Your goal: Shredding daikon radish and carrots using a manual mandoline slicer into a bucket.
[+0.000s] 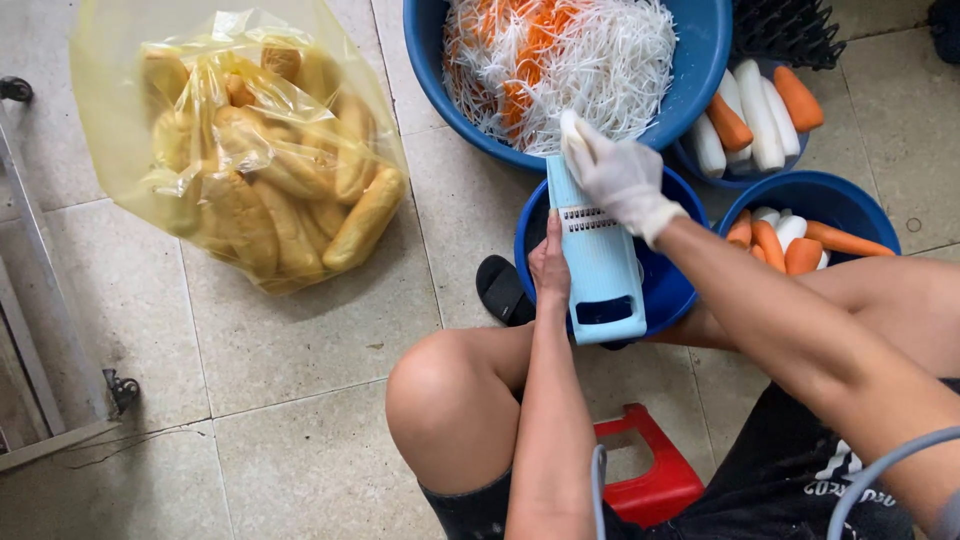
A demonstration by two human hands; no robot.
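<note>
Hands [549,268] [620,178] work pale-blue grater [598,262] over blue bowl [668,290].

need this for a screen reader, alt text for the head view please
A seated person's gloved right hand presses a white vegetable onto a light blue slicer steadied by the bare left hand over a blue basin; tubs of carrots and a bag of bread rolls surround it.

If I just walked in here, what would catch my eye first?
Likely the big blue basin at the top, heaped with shredded white and orange vegetable. Below it, the gloved right hand presses on a pale blue slicer that the bare left hand steadies over a smaller blue bowl. At left sits a yellow bag of bread rolls.
</note>
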